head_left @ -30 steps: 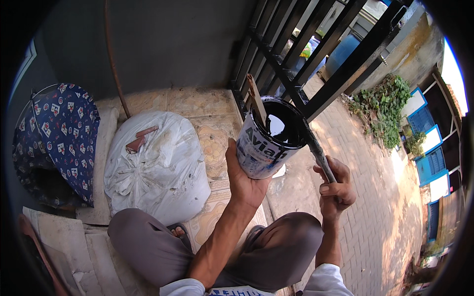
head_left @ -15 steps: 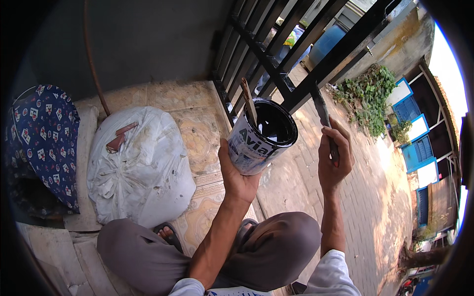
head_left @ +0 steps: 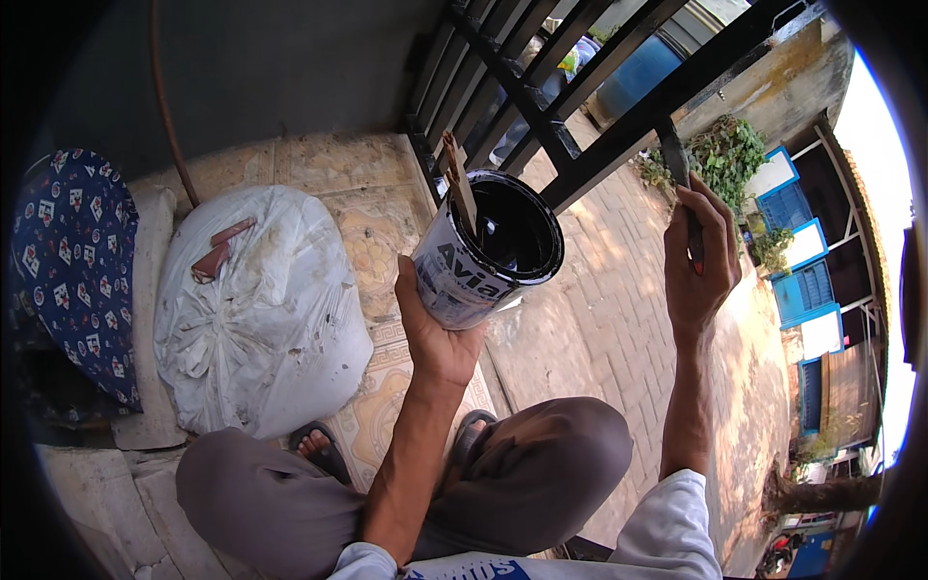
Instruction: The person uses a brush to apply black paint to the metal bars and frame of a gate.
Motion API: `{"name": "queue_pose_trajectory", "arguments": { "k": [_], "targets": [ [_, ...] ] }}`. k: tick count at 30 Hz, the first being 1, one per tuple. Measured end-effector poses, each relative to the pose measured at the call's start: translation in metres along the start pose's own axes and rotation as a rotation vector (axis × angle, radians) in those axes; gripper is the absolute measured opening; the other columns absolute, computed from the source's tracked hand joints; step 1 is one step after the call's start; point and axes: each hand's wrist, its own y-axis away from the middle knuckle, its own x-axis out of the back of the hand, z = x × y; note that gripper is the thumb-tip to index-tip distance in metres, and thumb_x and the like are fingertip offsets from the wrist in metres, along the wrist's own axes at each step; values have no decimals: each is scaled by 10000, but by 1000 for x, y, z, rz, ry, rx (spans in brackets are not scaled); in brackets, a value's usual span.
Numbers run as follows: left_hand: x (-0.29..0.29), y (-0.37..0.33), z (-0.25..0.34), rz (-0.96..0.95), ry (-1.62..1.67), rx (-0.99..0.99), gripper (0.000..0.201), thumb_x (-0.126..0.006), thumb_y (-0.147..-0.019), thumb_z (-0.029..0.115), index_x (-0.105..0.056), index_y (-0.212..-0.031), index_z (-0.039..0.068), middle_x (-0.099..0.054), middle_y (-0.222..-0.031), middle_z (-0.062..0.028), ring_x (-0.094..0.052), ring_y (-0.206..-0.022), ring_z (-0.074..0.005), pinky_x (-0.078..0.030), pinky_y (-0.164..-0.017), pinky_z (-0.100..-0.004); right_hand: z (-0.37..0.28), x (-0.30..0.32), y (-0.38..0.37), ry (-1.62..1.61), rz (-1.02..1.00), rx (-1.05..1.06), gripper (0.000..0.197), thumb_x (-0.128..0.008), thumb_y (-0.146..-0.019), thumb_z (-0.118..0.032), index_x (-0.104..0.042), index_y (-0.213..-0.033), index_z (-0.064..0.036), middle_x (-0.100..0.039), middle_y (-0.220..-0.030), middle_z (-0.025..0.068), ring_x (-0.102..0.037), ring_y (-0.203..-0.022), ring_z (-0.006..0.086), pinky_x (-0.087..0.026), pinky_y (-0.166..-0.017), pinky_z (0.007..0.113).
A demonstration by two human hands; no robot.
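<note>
The open paint can (head_left: 488, 256), tilted and holding black paint and a wooden stick (head_left: 459, 184), sat left of the upright paintbrush (head_left: 680, 184).

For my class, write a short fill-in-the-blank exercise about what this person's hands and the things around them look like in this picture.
1. The left hand holds an open paint can filled with ____ paint.
2. A wooden stir stick stands inside the ____.
3. The right hand holds a paintbrush against a bar of the black metal ____.
4. The tied white sack lies on the person's ____ side.

Missing words: black; can; gate; left
</note>
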Motion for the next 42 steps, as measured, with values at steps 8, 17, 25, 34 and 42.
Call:
{"name": "queue_pose_trajectory", "arguments": {
  "k": [8, 17, 25, 34, 42],
  "targets": [
    [11, -1, 8, 16, -11, -17, 633, -478, -1002, 550, -488, -1422, 78, -587, -1374, -130, -578, -1256, -288, -472, -1055, -538, -11, -4, 18, -318, -124, -289, 248, -633, -873, 112, -651, -1093, 1, -684, -1127, 124, -704, -978, 186, -595, -848, 288],
    [12, 4, 16, 3, 2, -29, 652, -511, -993, 559, -517, -1380, 35, -632, -1307, -122, -614, -1206, -244, -481, -1062, -456, -17, -9, -17, -266, -114, -491, 201, -631, -876, 67, -634, -1071, 21, -634, -1051, 67, -698, -1004, 162, -569, -892, 277],
    [14, 3, 24, 5, 20, -30, 647, -507, -1000, 547, -505, -1389, 30, -629, -1312, -125, -615, -1210, -245, -487, -1063, -460, -28, -6, -19, -357, -31, -374, 185, -686, -882, 33, -705, -1062, -6, -626, -1105, 50, -647, -1034, 143, -539, -910, 285],
    [11, 3, 25, -8, 31, -37, 661, -511, -996, 556, -500, -1398, 32, -629, -1314, -130, -616, -1214, -239, -500, -1056, -452, -4, -28, -25, 64, -100, -11, 167, -726, -896, -44, -661, -1050, -39, -704, -957, 81, -715, -846, 184, -552, -759, 306],
    [11, 4, 24, -16, 37, -22, 666, -498, -1003, 550, -489, -1407, 20, -622, -1327, -131, -613, -1222, -234, -507, -1050, -444, -13, -29, -9, 123, -225, 384, 361, -740, -765, 42, -628, -1095, -51, -664, -1046, 99, -675, -905, 259, -571, -717, 361]
  ]
}}
